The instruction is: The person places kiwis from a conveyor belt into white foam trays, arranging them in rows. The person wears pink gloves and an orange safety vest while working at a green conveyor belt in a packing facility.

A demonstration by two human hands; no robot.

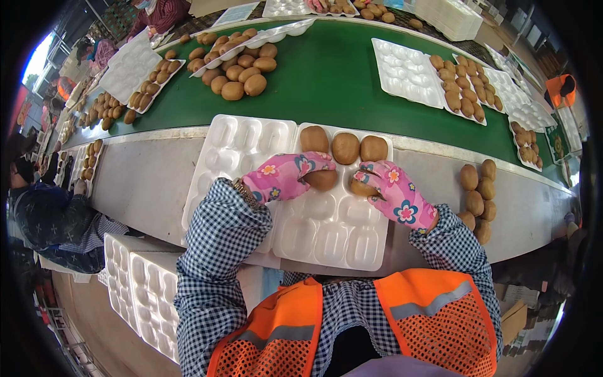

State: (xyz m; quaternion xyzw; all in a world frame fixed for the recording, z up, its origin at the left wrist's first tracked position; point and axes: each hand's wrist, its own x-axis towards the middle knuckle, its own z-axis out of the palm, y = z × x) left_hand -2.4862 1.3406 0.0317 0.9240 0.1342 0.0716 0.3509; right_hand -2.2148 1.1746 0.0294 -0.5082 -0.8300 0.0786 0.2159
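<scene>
A white moulded plastic tray (316, 232) lies in front of me, its hinged-looking second half or neighbouring tray (226, 155) flat at its left. Three brown kiwifruit (345, 148) fill the far row of cups. My left hand (287, 175), in a pink flowered glove, grips a kiwifruit (322, 180) over the second row. Opposite it, my right hand (398, 191), gloved alike, holds another kiwifruit (363, 187) at that row's right side. Whether these two fruits rest in their cups is hidden by the fingers. The nearer cups hold no fruit.
Several loose kiwifruit (475, 202) lie on the metal table (424, 175) at right. Beyond runs a green conveyor belt (325, 75) with a fruit pile (242, 75) and filled trays (459, 92). Tray stacks (150, 297) stand low at left. A co-worker (61, 212) sits at left.
</scene>
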